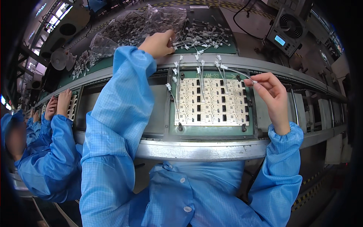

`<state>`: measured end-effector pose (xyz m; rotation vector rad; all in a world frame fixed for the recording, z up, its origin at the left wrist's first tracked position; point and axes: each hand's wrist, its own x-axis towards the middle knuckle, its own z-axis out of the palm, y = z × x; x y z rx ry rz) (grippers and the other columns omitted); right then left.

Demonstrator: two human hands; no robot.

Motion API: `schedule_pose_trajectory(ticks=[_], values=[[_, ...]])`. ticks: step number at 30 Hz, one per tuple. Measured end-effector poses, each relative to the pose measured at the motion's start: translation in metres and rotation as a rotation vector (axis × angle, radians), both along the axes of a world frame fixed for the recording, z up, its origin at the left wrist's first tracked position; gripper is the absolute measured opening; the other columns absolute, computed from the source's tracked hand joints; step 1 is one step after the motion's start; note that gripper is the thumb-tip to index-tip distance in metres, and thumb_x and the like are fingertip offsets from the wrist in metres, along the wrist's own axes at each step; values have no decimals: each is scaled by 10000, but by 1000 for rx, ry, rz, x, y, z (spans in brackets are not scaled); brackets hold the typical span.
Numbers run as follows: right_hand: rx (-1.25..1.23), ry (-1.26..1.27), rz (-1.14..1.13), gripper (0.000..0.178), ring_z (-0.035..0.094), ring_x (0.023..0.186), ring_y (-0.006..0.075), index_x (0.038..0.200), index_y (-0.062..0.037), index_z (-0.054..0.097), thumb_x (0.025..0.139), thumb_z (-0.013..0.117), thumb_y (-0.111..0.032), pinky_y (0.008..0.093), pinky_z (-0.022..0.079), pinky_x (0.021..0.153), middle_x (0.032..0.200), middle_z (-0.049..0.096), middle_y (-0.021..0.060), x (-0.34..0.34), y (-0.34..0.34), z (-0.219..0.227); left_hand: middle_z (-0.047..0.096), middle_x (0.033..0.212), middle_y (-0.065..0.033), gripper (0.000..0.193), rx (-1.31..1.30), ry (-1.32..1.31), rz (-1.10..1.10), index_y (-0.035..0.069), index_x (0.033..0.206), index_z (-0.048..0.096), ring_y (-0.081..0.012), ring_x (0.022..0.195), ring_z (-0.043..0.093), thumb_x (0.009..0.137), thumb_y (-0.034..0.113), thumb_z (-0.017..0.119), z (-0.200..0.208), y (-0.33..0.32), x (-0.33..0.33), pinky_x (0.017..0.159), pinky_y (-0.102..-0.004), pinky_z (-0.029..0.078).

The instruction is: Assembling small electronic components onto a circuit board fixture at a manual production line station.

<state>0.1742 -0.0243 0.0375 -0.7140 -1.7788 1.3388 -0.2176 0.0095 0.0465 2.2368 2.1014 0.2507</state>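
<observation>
My right hand (270, 94) is at the right edge of a panel of white circuit boards (211, 109) on a green carrier (208, 131). Its thumb and fingertips pinch one end of a short cable (238, 72) with white connectors; the other end points left over the carrier's top. Several similar cables (202, 79) stand across the panel with their lower ends at the boards. My left hand (158, 43) is stretched to the far side, at the edge of a cable pile (202, 36). Its fingers are curled, and what they hold is hidden.
A clear plastic bag (132, 28) full of cables lies on the far green surface. Metal rails (196, 150) run in front of and behind the carrier. A fan unit with a lit display (289, 28) stands far right. Another person in blue (53, 159) works at left.
</observation>
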Motion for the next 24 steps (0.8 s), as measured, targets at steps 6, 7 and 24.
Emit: schedule_pose_trajectory(ticks=[6, 7, 24], values=[[194, -172, -78, 111, 674, 1028, 168, 1032, 34, 582, 956, 583, -47, 256, 498, 890, 1082, 715, 156, -11, -10, -6, 687, 879, -98, 363, 175, -314, -5, 57, 1136, 575, -225, 821, 672, 821, 164, 722, -4, -3, 6, 732, -358, 526], [300, -235, -72, 100, 693, 995, 177, 1004, 35, 582, 947, 603, -45, 242, 510, 820, 1039, 723, 143, -14, -13, -7, 688, 882, -72, 271, 243, -336, 23, 62, 1080, 616, -174, 798, 659, 852, 176, 707, 0, -5, 7, 717, -329, 527], [636, -555, -65, 49, 517, 776, 160, 804, -78, 673, 813, 720, -88, 333, 298, 848, 770, 557, -9, -30, -21, -26, 672, 824, -63, 110, 403, -1150, -77, 1, 986, 590, -125, 702, 628, 893, 57, 610, 45, -1, 48, 647, -249, 509]])
